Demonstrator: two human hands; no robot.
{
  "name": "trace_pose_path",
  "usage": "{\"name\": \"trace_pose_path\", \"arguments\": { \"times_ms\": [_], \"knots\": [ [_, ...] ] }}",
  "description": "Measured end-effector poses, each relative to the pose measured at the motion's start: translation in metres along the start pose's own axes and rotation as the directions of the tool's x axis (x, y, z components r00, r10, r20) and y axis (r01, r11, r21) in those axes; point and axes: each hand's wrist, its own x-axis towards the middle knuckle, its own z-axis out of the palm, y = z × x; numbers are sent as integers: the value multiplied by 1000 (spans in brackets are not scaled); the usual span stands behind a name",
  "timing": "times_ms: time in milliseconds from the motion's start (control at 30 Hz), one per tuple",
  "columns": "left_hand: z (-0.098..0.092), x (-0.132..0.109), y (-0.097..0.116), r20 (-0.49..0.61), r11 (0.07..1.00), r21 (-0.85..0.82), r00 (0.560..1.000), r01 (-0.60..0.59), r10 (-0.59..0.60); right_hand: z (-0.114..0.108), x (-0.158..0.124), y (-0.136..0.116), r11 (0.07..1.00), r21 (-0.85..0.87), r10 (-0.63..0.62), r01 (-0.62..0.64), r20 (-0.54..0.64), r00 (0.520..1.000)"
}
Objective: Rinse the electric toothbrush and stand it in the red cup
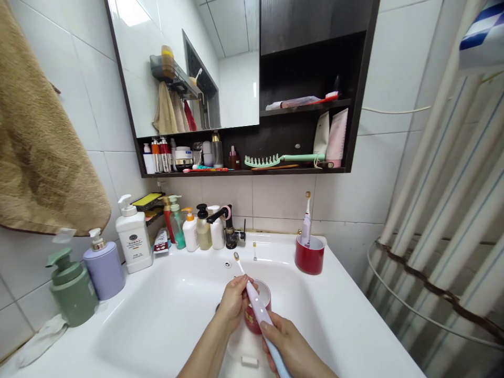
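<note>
- Gripping the lilac toothbrush [256, 302] low on its handle: right hand [290, 340], grip closed snug around it
- left hand [233, 298] has a pinch grip near the neck
- brush slants over the sink [157, 307], red cup [252, 324] just behind
- farther back, black faucet [230, 231]; off right, white toothbrush [307, 223] in another cup [309, 261]

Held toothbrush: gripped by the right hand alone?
No, the left hand also grips the toothbrush, nearer its brush head.
</note>
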Motion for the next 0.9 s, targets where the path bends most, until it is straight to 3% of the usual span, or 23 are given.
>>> {"name": "trace_pose_path", "arguments": {
  "times_ms": [200,267,467,567,633,767,900],
  "knots": [
    [2,0,-5,-92,1000,18,996,-11,13,2,-1,-1,987,-128,-114,97,-132,985],
    [2,0,-6,-96,999,50,995,-19,24,2,0,-1,985,-144,-119,100,-127,985],
    [2,0,-4,-76,992,112,995,-63,72,3,-3,-3,999,5,-47,47,-23,999],
    [2,0,-1,-107,980,157,985,-119,137,3,-6,-10,987,69,-140,146,-80,987],
    [1,0,1,-130,959,224,970,-173,205,-2,-6,-18,968,103,-209,230,-188,960],
    [-6,-2,2,-72,870,439,957,-223,282,-18,9,-40,919,160,-262,359,-433,863],
    [-18,-8,-3,31,650,702,924,-291,381,-25,35,-50,907,107,-306,406,-494,814]
  ]
}}
